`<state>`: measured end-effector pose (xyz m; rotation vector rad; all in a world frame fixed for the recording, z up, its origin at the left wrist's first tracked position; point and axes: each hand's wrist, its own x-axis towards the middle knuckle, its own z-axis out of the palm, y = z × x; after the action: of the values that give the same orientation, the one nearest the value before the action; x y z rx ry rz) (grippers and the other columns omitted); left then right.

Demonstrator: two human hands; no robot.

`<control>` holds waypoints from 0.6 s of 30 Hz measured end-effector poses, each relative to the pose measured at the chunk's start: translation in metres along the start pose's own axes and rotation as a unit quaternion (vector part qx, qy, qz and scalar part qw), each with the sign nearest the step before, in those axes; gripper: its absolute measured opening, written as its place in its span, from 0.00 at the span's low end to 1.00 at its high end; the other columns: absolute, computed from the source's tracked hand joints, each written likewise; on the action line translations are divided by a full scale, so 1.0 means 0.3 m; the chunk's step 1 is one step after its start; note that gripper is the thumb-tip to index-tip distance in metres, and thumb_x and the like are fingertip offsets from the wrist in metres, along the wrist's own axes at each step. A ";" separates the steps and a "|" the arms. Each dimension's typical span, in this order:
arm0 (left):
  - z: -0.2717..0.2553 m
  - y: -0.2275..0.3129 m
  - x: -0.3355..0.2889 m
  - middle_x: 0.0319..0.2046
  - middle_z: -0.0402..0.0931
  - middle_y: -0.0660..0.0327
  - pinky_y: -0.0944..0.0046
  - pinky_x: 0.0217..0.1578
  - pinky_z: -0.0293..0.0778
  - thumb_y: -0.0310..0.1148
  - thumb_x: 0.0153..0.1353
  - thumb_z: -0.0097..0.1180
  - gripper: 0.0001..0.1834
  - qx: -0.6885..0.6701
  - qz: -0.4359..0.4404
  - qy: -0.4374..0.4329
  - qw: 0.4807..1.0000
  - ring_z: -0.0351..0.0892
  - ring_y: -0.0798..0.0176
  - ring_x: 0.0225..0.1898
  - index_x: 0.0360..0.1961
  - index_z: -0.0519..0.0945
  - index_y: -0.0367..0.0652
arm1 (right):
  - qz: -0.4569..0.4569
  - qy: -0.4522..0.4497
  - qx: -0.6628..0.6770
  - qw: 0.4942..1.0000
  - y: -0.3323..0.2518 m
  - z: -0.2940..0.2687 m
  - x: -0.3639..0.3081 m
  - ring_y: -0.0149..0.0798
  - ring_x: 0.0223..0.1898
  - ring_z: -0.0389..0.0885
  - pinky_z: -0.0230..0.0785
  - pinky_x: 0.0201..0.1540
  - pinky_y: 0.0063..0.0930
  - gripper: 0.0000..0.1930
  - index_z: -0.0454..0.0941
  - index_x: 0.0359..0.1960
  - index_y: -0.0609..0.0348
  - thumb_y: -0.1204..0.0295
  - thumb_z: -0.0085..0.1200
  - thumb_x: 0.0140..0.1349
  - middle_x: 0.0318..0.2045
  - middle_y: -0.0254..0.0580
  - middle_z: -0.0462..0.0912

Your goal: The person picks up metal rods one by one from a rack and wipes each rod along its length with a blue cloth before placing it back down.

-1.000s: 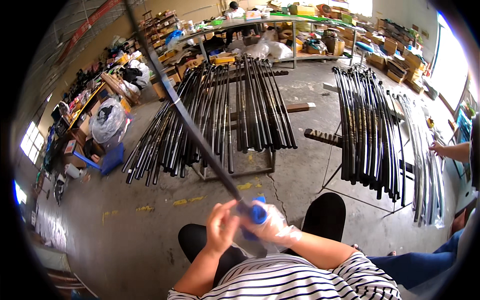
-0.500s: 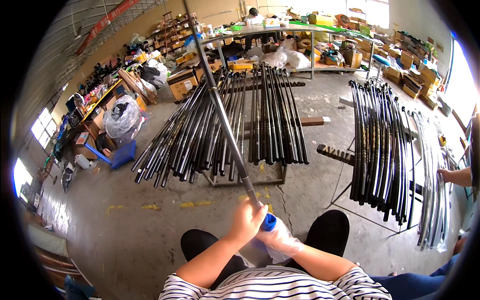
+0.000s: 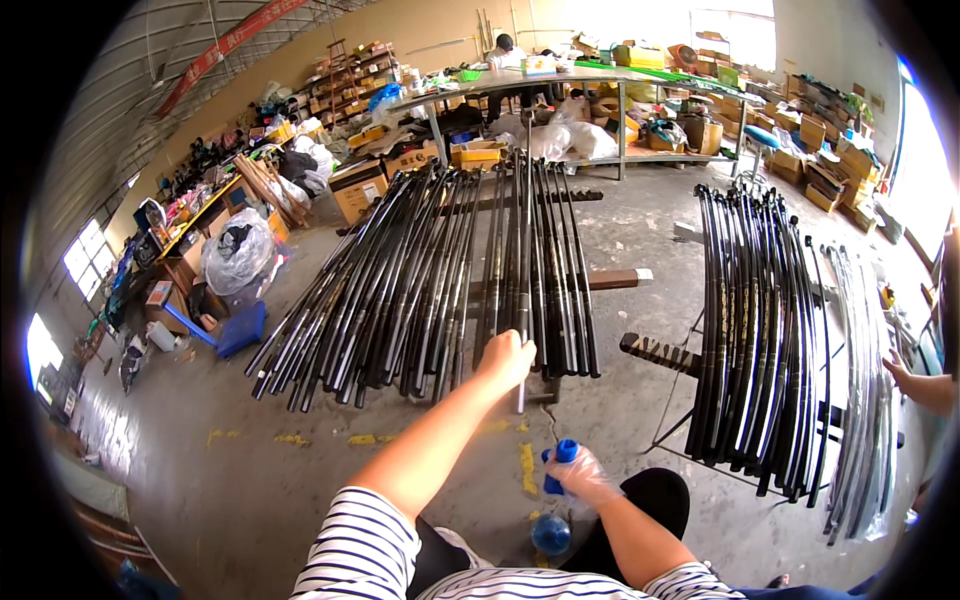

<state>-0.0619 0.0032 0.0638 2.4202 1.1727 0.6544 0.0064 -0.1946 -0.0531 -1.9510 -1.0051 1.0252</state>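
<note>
My left hand (image 3: 505,362) is closed round the near end of a long dark rod (image 3: 525,270), which looks like a fishing rod. That rod points away from me, over a rack of similar black rods (image 3: 410,290). Lower and to the right, my right hand (image 3: 588,476) wears a clear plastic glove. Its fingers are wrapped round a bright blue bundle (image 3: 566,451), probably cloth, and it is apart from the rod. Between my legs shows a round, shiny blue object (image 3: 550,535), its kind unclear.
To the right, another rack carries black rods (image 3: 745,330). Beside it, a person's hand (image 3: 905,378) is at clear-wrapped rods (image 3: 862,380). A long workbench (image 3: 560,78) crosses the back, with a person behind it. A blue dustpan (image 3: 240,330) and plastic bag (image 3: 240,245) are left.
The rod has swung down and forward from a raised slant to above the left rack, my left arm stretching out with it. My right hand has come away from the rod, keeping the blue bundle.
</note>
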 end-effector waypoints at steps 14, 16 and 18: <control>0.200 0.053 0.260 0.22 0.73 0.35 0.51 0.34 0.73 0.40 0.51 0.47 0.22 0.005 -0.017 -0.052 0.998 0.77 0.40 0.29 0.19 0.76 0.26 | -0.017 0.061 0.022 0.998 0.009 -0.024 0.036 0.42 0.28 0.79 0.70 0.33 0.33 0.11 0.78 0.28 0.58 0.64 0.55 0.47 0.24 0.45 0.80; 0.206 0.042 0.270 0.22 0.73 0.35 0.51 0.35 0.73 0.40 0.51 0.47 0.22 0.005 -0.026 -0.053 0.998 0.77 0.40 0.30 0.19 0.76 0.25 | -0.008 0.055 0.029 0.998 0.011 -0.023 0.038 0.42 0.28 0.79 0.70 0.33 0.33 0.11 0.78 0.28 0.57 0.64 0.55 0.47 0.24 0.45 0.80; 0.206 0.045 0.273 0.23 0.74 0.36 0.51 0.35 0.73 0.40 0.51 0.48 0.22 0.004 -0.033 -0.051 0.998 0.77 0.40 0.30 0.20 0.76 0.25 | -0.011 0.055 0.040 0.998 0.011 -0.022 0.032 0.43 0.27 0.79 0.70 0.33 0.33 0.11 0.77 0.28 0.57 0.63 0.55 0.47 0.24 0.45 0.80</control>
<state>0.0256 0.0532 0.0400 2.3794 1.2090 0.5003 0.0169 -0.1894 -0.0560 -1.9054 -0.9082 0.9209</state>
